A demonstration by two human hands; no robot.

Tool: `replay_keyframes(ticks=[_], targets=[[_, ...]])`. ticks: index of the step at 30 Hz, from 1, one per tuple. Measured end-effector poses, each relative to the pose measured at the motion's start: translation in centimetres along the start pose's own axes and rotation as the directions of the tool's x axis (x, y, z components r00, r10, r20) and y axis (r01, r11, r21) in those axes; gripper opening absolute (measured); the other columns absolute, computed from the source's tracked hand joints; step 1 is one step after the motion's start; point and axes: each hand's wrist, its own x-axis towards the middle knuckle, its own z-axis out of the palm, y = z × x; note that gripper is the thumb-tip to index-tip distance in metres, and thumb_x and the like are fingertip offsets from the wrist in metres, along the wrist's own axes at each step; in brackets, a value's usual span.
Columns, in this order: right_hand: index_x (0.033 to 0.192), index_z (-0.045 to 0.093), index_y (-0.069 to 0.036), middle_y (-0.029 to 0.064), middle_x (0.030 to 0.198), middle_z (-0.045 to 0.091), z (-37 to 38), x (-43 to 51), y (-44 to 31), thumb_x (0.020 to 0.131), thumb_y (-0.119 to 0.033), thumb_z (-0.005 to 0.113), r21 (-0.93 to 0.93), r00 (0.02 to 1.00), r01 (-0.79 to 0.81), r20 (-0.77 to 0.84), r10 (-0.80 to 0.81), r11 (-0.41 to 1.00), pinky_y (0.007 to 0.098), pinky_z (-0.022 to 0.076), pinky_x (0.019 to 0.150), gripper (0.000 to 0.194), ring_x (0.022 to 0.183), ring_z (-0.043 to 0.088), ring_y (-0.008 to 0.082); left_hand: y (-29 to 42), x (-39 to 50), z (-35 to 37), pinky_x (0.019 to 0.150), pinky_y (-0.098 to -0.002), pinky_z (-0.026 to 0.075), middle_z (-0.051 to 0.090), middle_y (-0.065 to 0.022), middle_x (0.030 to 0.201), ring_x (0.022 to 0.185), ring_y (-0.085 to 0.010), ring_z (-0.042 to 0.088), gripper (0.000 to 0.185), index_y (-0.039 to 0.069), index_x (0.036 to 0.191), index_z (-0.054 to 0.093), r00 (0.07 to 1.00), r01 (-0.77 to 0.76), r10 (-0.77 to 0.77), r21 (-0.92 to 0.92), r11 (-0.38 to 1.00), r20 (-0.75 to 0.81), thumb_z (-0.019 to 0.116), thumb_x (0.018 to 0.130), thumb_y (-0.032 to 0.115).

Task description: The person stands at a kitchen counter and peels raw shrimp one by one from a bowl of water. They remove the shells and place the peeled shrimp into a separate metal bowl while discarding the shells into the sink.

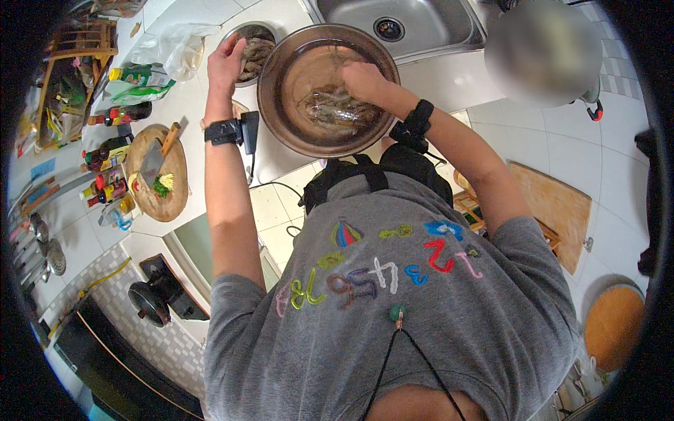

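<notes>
A wide brown basin (274,113) stands at the counter's front edge, holding water and a cluster of wet grey-brown shrimp (339,108). Inside it, my right hand (364,80) has its fingers curled down beside the shrimp; the fingertips are hidden, so a grip on one cannot be made out. To the left, a smaller metal bowl (274,36) contains more shrimp (257,55). My left hand (227,62) is at this bowl's left side, thumb over the shrimp and fingers by the rim. Whether it grips the rim is unclear.
Behind the basin is a steel sink (447,31). On the left counter, a cleaver (152,160) and chopped greens (162,187) lie on a round wooden board (176,202), near several bottles (126,113) and a clear plastic bag (184,52). A blurred round area covers the upper right.
</notes>
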Motion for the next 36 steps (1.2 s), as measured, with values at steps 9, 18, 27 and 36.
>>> replay_keyframes(ticks=[9, 18, 27, 36], targets=[[0.089, 0.059, 0.000, 0.0214, 0.095, 0.057, -0.4, -0.4, -1.0, 0.071, -0.007, 0.052, 0.080, 0.978, -0.123, 0.177, 0.107, 0.989, 0.0419, 0.0455, 0.074, 0.021, 0.089, 0.055, 0.0354, -1.1, -7.1, 6.0, 0.076, -0.0309, 0.047, 0.061, -0.0141, 0.095, 0.086, -0.0271, 0.060, 0.021, 0.012, 0.097, 0.063, 0.893, -0.359, 0.170, 0.432, 0.828, 0.416, 0.057, 0.077, 0.010], [0.096, 0.059, -0.005, 0.0218, 0.092, 0.058, 0.6, -0.1, -0.6, 0.071, -0.006, 0.050, 0.123, 0.893, -0.056, 0.449, -0.005, 0.991, 0.0439, 0.0449, 0.074, 0.027, 0.088, 0.056, 0.0367, -3.6, -8.3, 10.5, 0.078, -0.0377, 0.046, 0.059, -0.0159, 0.097, 0.092, -0.0301, 0.056, 0.022, 0.008, 0.096, 0.057, 0.795, -0.401, -0.210, 0.752, 0.523, 0.569, 0.049, 0.076, 0.009], [0.098, 0.058, -0.006, 0.0214, 0.091, 0.058, -1.0, -1.5, -1.5, 0.072, -0.008, 0.050, 0.130, 0.919, -0.135, 0.388, 0.074, 0.982, 0.0441, 0.0437, 0.077, 0.028, 0.090, 0.055, 0.0365, -2.8, -9.2, 10.5, 0.074, -0.0372, 0.048, 0.061, -0.0146, 0.090, 0.085, -0.0293, 0.059, 0.020, 0.010, 0.089, 0.061, 0.861, -0.416, -0.105, 0.808, 0.417, 0.498, 0.043, 0.080, 0.014], [0.115, 0.043, 0.000, 0.0218, 0.110, 0.049, -0.5, -0.5, -1.1, 0.075, -0.009, 0.051, 0.378, 0.981, 0.195, -0.086, -0.176, 0.905, 0.0406, 0.0381, 0.087, 0.042, 0.103, 0.047, 0.0358, 0.1, -9.7, 6.6, 0.069, -0.0375, 0.046, 0.061, -0.0166, 0.081, 0.080, -0.0322, 0.059, 0.020, 0.008, 0.094, 0.063, 0.847, -0.384, 0.065, 0.523, 0.761, 0.527, 0.052, 0.081, 0.017]])
